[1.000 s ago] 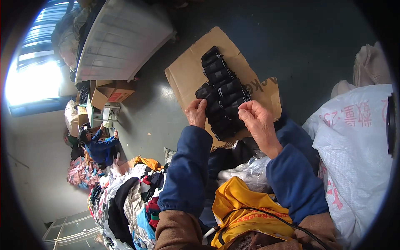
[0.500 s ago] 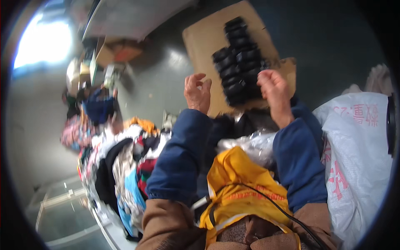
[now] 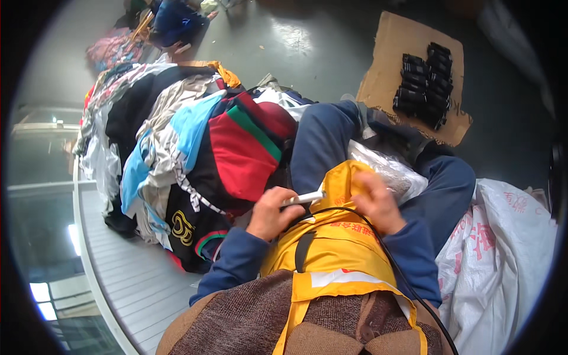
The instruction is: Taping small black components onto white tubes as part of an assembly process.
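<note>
My left hand [image 3: 269, 214] is closed around a white, pen-shaped tool [image 3: 305, 198], whose tip points to the right over my lap. Across from it, my right hand [image 3: 378, 204] hovers by the upper part of the yellow apron [image 3: 331, 254]; motion smears its fingers, and I cannot see whether anything is between them. A black cable [image 3: 370, 222] curves over the apron and down to the lower right. Beyond my knees, black bundled items [image 3: 423, 83] lie in rows on a flat cardboard sheet [image 3: 384, 50].
At left rises a big heap of mixed clothes [image 3: 195, 136], beside a ribbed grey surface [image 3: 127, 260]. Clear plastic wrapping [image 3: 384, 168] lies between my legs. A white woven sack [image 3: 497, 254] stands at right. Another person in dark blue [image 3: 174, 23] sits at the far left.
My hands have come down and back from near the black bundles to my lap. The white tool is now in my left hand. The view has swung, so the cardboard sits farther right.
</note>
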Demonstrator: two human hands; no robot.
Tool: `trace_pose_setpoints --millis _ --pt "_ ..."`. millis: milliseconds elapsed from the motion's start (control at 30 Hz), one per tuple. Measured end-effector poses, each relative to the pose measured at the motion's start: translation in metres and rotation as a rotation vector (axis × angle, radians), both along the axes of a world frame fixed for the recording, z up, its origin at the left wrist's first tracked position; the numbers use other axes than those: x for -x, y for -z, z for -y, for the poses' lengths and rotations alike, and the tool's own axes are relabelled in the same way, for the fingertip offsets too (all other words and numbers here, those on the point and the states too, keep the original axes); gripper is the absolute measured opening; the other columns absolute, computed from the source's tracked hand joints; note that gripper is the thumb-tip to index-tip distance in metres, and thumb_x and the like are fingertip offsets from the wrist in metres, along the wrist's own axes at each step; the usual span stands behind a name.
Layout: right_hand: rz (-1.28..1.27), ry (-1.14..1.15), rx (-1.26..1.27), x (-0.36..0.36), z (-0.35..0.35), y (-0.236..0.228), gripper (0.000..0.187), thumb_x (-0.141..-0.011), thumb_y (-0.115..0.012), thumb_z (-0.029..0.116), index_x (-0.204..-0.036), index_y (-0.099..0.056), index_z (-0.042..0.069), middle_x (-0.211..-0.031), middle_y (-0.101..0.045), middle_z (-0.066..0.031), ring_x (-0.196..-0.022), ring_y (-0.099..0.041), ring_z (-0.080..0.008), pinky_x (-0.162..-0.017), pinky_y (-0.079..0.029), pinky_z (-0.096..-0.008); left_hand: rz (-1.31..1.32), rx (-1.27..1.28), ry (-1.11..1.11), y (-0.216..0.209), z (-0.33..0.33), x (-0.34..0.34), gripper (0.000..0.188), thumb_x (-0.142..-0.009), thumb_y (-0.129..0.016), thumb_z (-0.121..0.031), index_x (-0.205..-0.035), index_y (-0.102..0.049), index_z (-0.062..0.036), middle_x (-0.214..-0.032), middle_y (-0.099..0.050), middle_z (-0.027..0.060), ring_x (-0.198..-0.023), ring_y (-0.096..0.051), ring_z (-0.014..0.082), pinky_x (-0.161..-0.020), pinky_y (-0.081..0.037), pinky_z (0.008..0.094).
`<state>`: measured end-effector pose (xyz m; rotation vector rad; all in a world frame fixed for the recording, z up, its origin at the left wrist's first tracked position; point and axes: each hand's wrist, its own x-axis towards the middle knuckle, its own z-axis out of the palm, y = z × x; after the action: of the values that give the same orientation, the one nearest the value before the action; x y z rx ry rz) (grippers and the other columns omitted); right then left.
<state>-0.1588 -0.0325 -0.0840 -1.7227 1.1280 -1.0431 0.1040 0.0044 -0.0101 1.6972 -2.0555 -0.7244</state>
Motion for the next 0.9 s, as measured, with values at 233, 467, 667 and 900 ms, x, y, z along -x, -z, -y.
trace_pose_setpoints --millis 233,467,667,900 --pt "0.005 -0.300 -0.668 -0.003 -0.024 0.006 0.021 -0.085 -0.058 0.018 -0.091 -0.062 -0.002 -0.079 -0.063 -0.0091 -0.073 -0.059 -0.0164 -0.069 -0.046 -0.0270 -0.041 0.079 -0.137 0.019 -0.028 0.006 0.020 -0.072 -0.069 -0.010 -0.088 -0.059 -0.0036 -0.079 -0.054 0.0120 -0.072 -0.057 0.0318 -0.062 -0.046 0.0389" --pt "0.087 -0.114 -0.645 -0.007 -0.028 0.005 0.021 -0.086 -0.058 0.015 -0.097 -0.058 -0.003 -0.080 -0.062 -0.0082 -0.072 -0.058 -0.0135 -0.069 -0.046 -0.0239 -0.030 -0.077 -0.369 0.033 -0.005 -0.010 0.025 -0.074 -0.070 -0.019 -0.084 -0.059 0.0015 -0.068 -0.060 0.0196 -0.063 -0.060 0.0339 -0.058 -0.046 0.0368" --pt "-0.012 0.059 -0.307 -0.010 -0.036 -0.075 0.018 -0.082 -0.060 0.007 -0.098 -0.058 -0.002 -0.091 -0.062 -0.0119 -0.080 -0.060 -0.0198 -0.071 -0.047 -0.0293 -0.229 -0.081 -0.413 0.037 -0.012 -0.003 0.016 -0.070 -0.064 -0.012 -0.080 -0.060 -0.0006 -0.065 -0.059 0.0182 -0.059 -0.059 0.0313 -0.057 -0.046 0.0365" --pt "0.585 -0.117 -0.655 -0.030 -0.037 -0.087 0.030 -0.093 -0.050 0.015 -0.117 -0.051 -0.002 -0.108 -0.058 -0.0067 -0.098 -0.054 -0.0126 -0.085 -0.042 -0.0247 -0.669 -0.249 0.016 -0.066 0.010 0.072 0.008 -0.075 -0.062 -0.001 -0.083 -0.059 -0.0004 -0.066 -0.053 -0.0030 -0.059 -0.044 0.0023 -0.052 -0.039 0.0197"
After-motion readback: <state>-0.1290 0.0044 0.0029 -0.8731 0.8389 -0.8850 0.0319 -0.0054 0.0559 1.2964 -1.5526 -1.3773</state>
